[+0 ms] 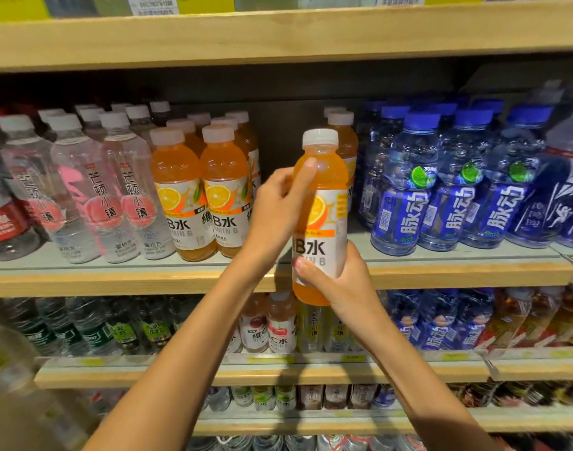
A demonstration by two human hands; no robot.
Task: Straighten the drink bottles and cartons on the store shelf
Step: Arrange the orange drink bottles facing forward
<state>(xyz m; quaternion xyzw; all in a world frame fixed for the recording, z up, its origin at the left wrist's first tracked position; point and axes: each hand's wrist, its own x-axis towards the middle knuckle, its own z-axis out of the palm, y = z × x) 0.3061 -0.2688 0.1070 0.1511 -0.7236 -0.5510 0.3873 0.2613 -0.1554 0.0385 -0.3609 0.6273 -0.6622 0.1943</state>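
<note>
An orange vitamin drink bottle (324, 203) with a white cap is held upright in front of the shelf (115, 281), its base below the shelf's front lip. My left hand (278, 209) grips its upper body with the thumb near the shoulder. My right hand (340, 281) wraps its lower part from the right. More orange bottles (200, 190) stand in rows to the left, and two stand behind the held one (343, 138). A gap in the row lies behind my hands.
Clear peach-label water bottles (115, 196) fill the shelf's left. Blue sports drink bottles (447, 183) fill the right. A wooden shelf (278, 34) hangs close overhead. Lower shelves (278, 369) hold green-label water, small juice bottles and more blue bottles.
</note>
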